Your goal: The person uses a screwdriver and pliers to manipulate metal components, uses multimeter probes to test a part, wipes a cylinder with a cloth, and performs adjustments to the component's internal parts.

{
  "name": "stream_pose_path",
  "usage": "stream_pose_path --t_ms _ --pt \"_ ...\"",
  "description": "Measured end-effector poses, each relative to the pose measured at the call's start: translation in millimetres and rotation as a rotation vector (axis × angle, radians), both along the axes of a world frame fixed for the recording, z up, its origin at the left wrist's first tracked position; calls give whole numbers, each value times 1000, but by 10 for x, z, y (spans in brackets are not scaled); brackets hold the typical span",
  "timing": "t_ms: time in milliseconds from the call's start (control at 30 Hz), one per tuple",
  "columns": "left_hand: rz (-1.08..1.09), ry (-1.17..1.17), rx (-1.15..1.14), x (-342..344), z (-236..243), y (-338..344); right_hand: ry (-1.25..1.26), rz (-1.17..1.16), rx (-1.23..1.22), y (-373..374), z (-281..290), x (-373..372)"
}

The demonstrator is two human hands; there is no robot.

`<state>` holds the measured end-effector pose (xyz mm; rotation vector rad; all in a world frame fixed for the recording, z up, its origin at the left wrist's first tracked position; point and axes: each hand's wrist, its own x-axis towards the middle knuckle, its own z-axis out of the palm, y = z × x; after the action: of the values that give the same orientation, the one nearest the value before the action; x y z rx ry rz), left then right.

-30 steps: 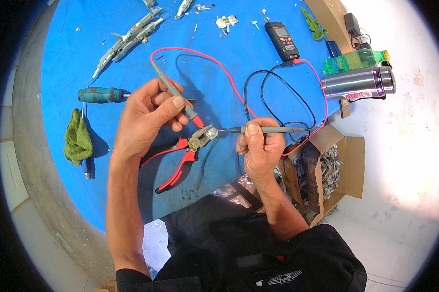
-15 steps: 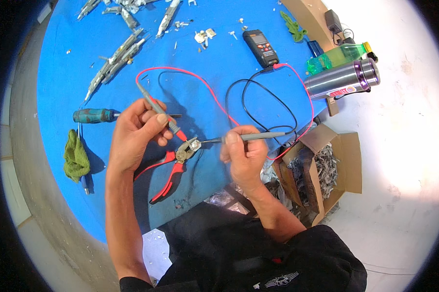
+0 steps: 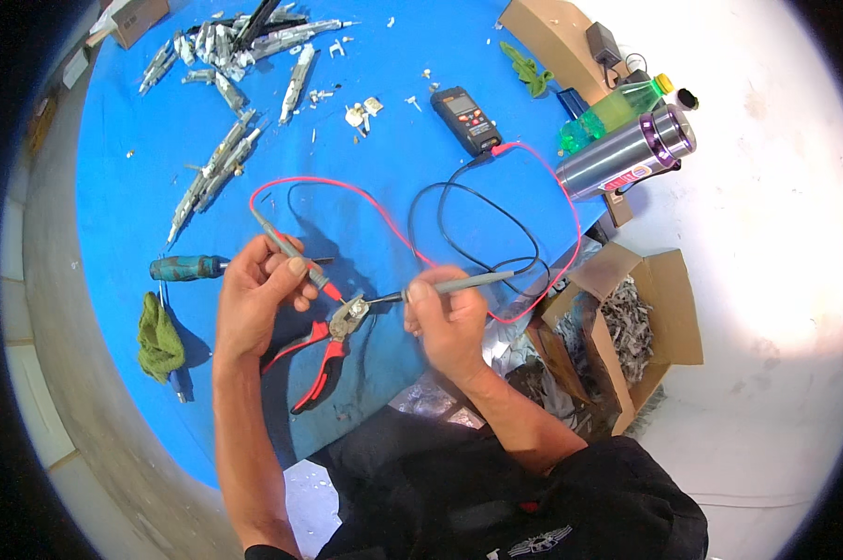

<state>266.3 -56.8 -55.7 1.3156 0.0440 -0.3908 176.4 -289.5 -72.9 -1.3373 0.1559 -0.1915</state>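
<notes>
My left hand [image 3: 261,291] is closed round a grey-and-red test probe [image 3: 296,254], its tip slanting down to the jaws of the red-and-black pliers [image 3: 333,353]. From the other side, my right hand [image 3: 448,315] pinches a grey-and-black test probe [image 3: 482,280] whose tip reaches the same jaws. A small shiny metal piece [image 3: 357,309] sits at the jaws; whether both tips touch it is too small to tell. The pliers lie on the blue table with their handles spread. Red and black leads run from the probes to a handheld meter [image 3: 466,120].
A screwdriver [image 3: 186,268] and a green cloth [image 3: 160,341] lie left of my left hand. Greyish strip-like parts [image 3: 214,177] are spread at the far left. A steel flask [image 3: 618,159] and green bottle [image 3: 618,110] lie far right, above an open carton [image 3: 674,317] of scraps.
The view has shifted, so the far table and its parts show more. Both hands keep their probes at the pliers' jaws, the right probe tilting slightly more.
</notes>
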Motion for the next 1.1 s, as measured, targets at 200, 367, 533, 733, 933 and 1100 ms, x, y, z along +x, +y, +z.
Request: stream_pose_path --t_ms 200,367,533,733,933,1100 --pt "162 3 -163 9 57 180 -27 5 127 -45 40 -27" --pt "90 -46 24 -224 572 108 -55 30 154 -56 -6 -30" --pt "-108 -195 478 -400 1044 -357 -29 108 64 -154 165 -38" --pt "-334 -586 898 -788 1295 -1119 43 334 20 -522 462 -225" --pt "-497 -777 914 -1057 1060 -1661 68 377 -181 -1162 499 -476" --pt "-316 -635 874 -1272 1002 -1599 188 305 -604 -1733 428 -330"
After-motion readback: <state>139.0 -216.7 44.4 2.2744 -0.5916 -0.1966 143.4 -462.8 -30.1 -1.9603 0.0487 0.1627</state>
